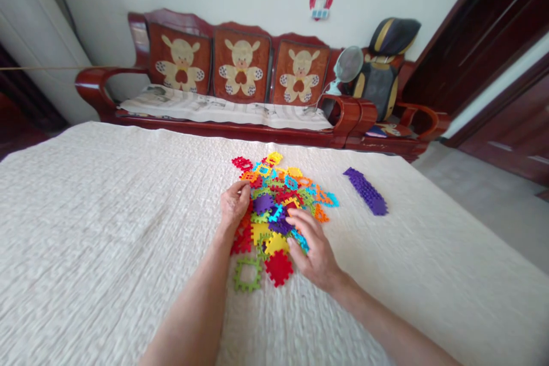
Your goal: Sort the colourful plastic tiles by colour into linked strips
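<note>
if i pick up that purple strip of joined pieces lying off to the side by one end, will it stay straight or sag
The purple strip is several toothed tiles locked edge to edge, so it would probably bend or come apart at the joints rather than stay rigid. The tiles look like thin plastic, likely light. It lies flat on the quilted cloth, so it should not roll.

Readable text: none anywhere in view.
Sofa cushions (241, 66): printed animal figures, no words.
Wall sticker (321, 3), above the sofa's right end: red outline with a small pale panel, too small to read.
</note>
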`<act>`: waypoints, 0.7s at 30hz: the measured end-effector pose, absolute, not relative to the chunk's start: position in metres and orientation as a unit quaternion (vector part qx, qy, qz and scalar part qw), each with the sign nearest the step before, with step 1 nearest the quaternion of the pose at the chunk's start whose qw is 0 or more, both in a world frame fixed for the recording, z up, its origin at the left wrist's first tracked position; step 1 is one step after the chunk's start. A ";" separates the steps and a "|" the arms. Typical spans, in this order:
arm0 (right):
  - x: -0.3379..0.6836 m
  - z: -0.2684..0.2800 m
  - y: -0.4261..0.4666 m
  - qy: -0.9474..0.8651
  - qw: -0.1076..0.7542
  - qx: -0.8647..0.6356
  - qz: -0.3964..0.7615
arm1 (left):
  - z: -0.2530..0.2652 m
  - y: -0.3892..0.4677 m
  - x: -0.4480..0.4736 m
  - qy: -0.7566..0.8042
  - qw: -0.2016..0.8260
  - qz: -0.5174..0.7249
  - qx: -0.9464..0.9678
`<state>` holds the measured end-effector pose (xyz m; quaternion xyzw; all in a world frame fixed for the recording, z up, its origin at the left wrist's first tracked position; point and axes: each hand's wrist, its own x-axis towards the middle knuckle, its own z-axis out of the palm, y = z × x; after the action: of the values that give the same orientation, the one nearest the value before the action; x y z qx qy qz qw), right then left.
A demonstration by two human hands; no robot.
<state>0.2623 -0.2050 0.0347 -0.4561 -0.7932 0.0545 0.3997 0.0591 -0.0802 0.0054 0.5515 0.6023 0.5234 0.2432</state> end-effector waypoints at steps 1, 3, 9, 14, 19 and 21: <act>0.256 0.042 -0.193 -0.812 0.385 -0.437 0.052 | 0.005 -0.080 0.059 0.597 0.246 0.528 0.552; 0.243 0.052 -0.169 -0.831 0.357 -0.426 0.034 | 0.004 -0.079 0.059 0.583 0.248 0.531 0.563; 0.229 0.043 -0.134 -0.842 0.281 -0.456 0.065 | 0.002 -0.078 0.062 0.529 0.272 0.521 0.612; 0.229 0.039 -0.130 -0.833 0.327 -0.436 0.093 | 0.003 -0.078 0.064 0.538 0.273 0.524 0.601; 0.252 0.055 -0.125 -0.770 0.422 -0.461 0.126 | 0.002 -0.078 0.063 0.535 0.275 0.520 0.606; 0.279 0.055 -0.127 -0.743 0.439 -0.491 0.120 | 0.001 -0.077 0.062 0.538 0.277 0.514 0.608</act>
<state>0.2787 -0.1270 0.0548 -0.4906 -0.7430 0.1201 0.4392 0.0625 -0.0772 0.0006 0.6082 0.5375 0.5142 0.2770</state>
